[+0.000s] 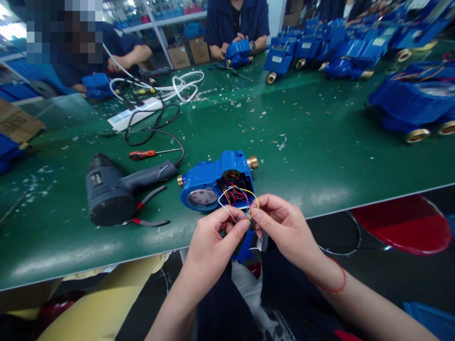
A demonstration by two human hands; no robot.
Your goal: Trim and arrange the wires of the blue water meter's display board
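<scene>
A blue water meter (216, 177) with brass end fittings lies at the table's front edge, its wiring compartment open. Thin coloured wires (237, 187), among them white, yellow, red and blue ones, loop out of it toward me. My left hand (222, 232) pinches wires between thumb and index finger. Close beside it, my right hand (279, 218) also has its thumb and fingertips closed on the wires. The exact strands in each pinch are too small to tell apart. Below the hands hangs a blue plastic part (245, 247), partly hidden.
Left of the meter lie a grey heat gun (112, 189), red-and-grey-handled pliers (151, 221) and an orange screwdriver (142, 154). A white power strip (137, 114) with cables is behind them. More blue meters (415, 99) stand at right. Co-workers (236, 28) sit across the table.
</scene>
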